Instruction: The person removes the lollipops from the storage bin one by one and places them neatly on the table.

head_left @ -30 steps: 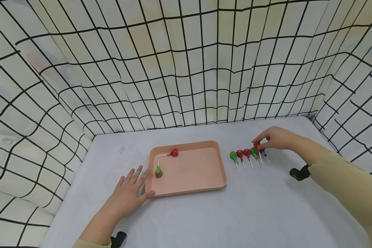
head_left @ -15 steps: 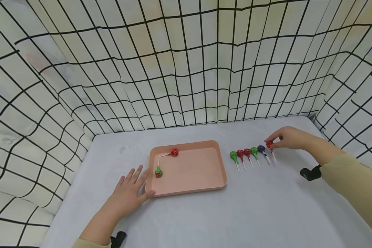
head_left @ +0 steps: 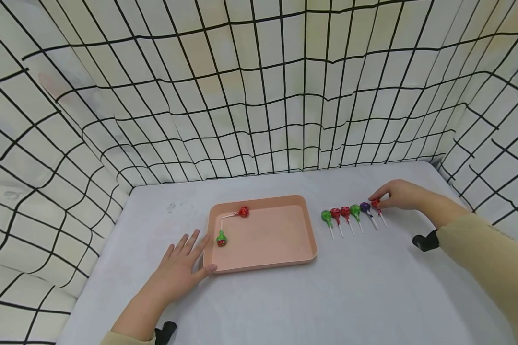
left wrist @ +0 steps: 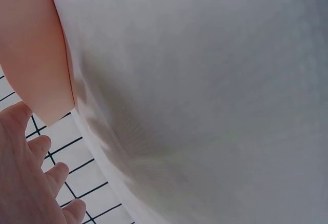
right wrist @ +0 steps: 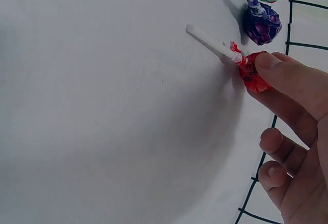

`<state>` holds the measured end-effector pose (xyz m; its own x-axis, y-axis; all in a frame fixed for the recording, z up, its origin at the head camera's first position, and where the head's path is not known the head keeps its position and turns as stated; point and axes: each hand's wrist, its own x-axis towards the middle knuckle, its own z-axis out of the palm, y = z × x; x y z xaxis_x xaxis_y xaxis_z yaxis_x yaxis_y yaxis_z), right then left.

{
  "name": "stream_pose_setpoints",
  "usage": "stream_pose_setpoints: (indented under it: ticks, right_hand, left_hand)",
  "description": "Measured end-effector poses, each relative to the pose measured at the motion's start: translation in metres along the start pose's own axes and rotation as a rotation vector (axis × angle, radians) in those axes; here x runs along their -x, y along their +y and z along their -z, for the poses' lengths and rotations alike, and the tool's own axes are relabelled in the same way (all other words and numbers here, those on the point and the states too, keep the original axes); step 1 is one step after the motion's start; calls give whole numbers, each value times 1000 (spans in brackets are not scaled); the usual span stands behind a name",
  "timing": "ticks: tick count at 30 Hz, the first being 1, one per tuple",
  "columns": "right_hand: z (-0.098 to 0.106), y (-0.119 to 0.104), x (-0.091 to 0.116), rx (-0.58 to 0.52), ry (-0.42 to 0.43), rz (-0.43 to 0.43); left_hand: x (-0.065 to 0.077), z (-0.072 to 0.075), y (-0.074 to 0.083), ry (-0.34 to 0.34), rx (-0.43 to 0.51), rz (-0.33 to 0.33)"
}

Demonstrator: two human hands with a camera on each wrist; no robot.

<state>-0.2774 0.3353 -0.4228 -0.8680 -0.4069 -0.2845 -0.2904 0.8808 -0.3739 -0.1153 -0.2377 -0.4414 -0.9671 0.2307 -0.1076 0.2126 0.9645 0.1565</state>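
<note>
My right hand (head_left: 400, 195) pinches the wrapped head of a red lollipop (right wrist: 252, 73) between thumb and finger, at the right end of a row. Beside it lies a purple lollipop (head_left: 365, 207), then a green lollipop (head_left: 355, 211), two red lollipops (head_left: 345, 212) and another green lollipop (head_left: 326, 216), sticks toward me. My left hand (head_left: 179, 266) has its fingers spread, thumb and fingertips at the left edge of a pink tray (head_left: 267, 239). Inside the tray are a red lollipop (head_left: 243, 212) with its stick pointing left and a green lollipop (head_left: 221, 238) with its stick pointing away.
A white cloth covers the table (head_left: 285, 302). White walls with a black grid (head_left: 259, 96) enclose the back and both sides. Black wrist pieces (head_left: 426, 241) show at both sleeves.
My right hand has carried the red lollipop rightward, from over the purple one to the right end of the row, and lowered it slightly. The left hand stays at the tray.
</note>
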Motion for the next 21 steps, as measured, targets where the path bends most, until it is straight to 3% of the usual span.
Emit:
stream_pose_setpoints:
  ticks: [21]
  right_hand:
    - [2,-4,7,-54,23,-19]
  left_hand:
    - [1,3,2,10,1,-8]
